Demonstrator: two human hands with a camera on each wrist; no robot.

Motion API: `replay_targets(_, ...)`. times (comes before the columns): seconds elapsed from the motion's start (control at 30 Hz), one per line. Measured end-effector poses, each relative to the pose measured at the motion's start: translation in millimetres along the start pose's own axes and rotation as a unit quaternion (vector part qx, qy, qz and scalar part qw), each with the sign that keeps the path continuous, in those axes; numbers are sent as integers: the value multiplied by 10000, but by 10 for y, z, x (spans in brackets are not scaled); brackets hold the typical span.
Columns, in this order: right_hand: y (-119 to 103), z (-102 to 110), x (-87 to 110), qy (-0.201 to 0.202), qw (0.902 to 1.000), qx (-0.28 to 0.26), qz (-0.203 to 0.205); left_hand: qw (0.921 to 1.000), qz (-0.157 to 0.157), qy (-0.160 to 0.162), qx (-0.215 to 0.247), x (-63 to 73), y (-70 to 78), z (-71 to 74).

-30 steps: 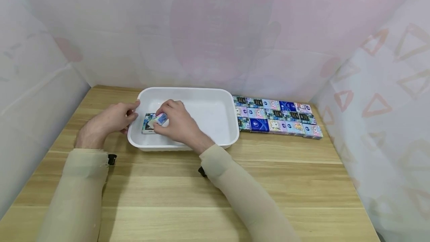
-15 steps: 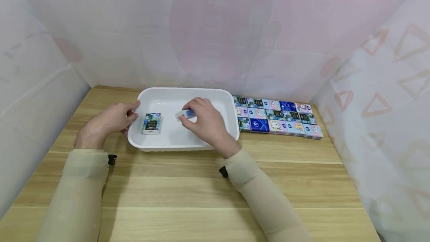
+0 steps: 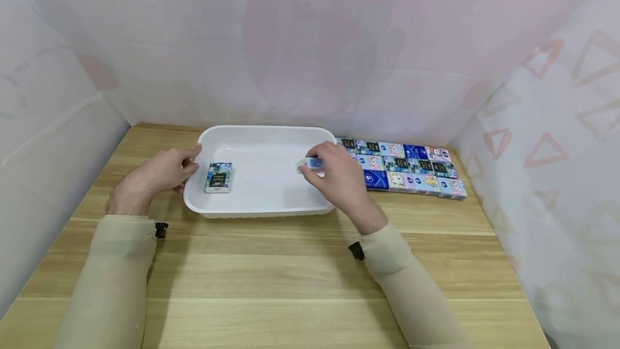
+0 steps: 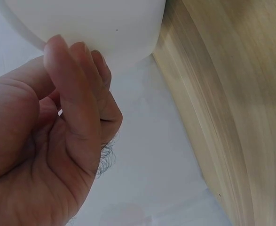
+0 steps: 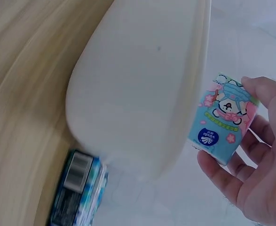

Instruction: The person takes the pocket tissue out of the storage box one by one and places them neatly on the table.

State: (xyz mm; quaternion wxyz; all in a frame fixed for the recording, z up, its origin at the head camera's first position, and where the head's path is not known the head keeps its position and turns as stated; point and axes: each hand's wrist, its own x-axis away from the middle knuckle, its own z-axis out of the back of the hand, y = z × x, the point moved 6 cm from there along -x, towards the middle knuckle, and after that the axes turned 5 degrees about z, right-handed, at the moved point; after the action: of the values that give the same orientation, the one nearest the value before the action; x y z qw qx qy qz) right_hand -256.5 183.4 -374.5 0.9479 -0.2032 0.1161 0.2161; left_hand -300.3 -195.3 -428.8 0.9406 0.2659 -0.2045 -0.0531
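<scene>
A white plastic basin stands on the wooden table. My left hand holds its left rim, fingers lying against the outer wall in the left wrist view. Over the basin's right end, my right hand pinches a small tissue pack between thumb and fingers. This pack is light blue and pink with a cartoon figure, and it is raised above the rim. A dark floral tissue pack lies flat inside the basin at the left.
Rows of tissue packs in mixed designs lie side by side on the table, right of the basin. My right hand hides some of the nearest ones. A pale patterned sheet hangs behind the table, with more at both sides.
My right hand has moved right with the tissue pack, from above the dark floral pack to the basin's right end. The floral pack is uncovered. My left hand stays put.
</scene>
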Motion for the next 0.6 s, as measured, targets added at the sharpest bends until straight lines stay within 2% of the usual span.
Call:
replay_targets(0.17,185,99,102,8,9998,119,-185,10000,49,-15,-42,4,-10,4)
replay_targets(0.37,398,223,211,-164,9978,412,-485,10000,29,-18,-10,3,-6,0)
replay_targets(0.6,636,289,338,-383,9964,476,-585,10000,4,2,-26,-2,-14,-2)
